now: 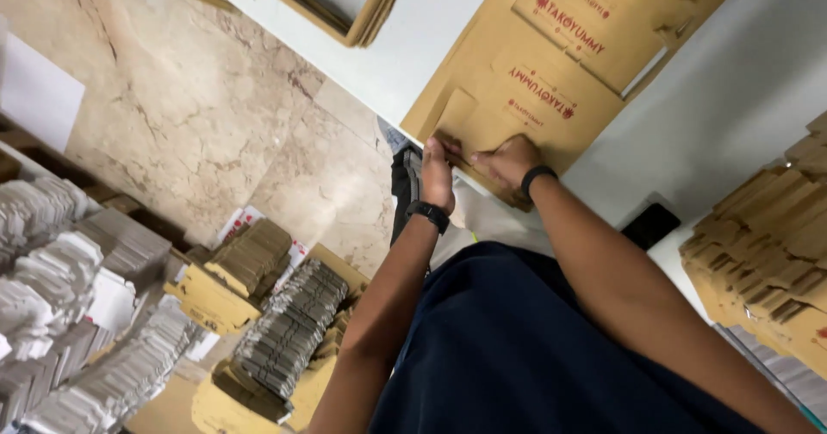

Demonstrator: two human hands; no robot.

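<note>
I see bare desk [413,46] open to the left of the flat cardboard sheets [551,64]. On the right, a stack of folded cartons [767,253] crowds the edge; a black phone [650,225] lies between.

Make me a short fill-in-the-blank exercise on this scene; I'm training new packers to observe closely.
1. Both hands, left hand and right hand, press on a flat brown ____ box blank.
2. The blank lies on a ____ table.
3. Each wrist wears a ____ band.
4. The floor looks like beige ____.

Missing words: cardboard; white; black; marble
</note>
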